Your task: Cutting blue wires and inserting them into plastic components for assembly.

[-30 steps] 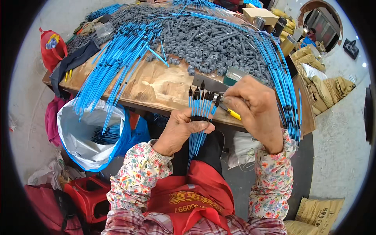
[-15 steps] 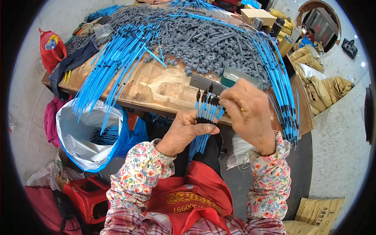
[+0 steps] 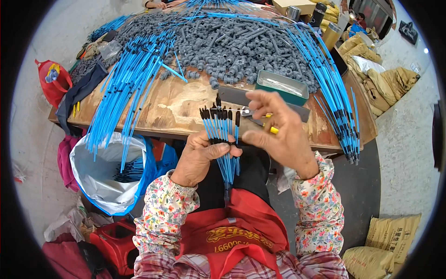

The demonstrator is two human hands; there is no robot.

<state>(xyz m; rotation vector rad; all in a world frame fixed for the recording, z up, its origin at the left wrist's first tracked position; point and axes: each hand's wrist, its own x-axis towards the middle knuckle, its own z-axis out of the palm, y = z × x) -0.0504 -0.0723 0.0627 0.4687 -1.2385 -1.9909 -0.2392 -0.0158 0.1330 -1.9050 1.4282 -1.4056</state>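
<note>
My left hand is clamped around a bundle of blue tubes at the table's near edge — right hand pinches one tube, fingers half open. White bag below the table's left corner holds more tubes; green tin — contents unclear.

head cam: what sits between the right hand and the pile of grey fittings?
In the head view, a green rectangular tray and a flat grey bar lie on the wooden table between the right hand and the pile of grey fittings.

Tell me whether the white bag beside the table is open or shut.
Open. The white bag gapes wide at its mouth, and dark and blue tubes show inside it.
</note>
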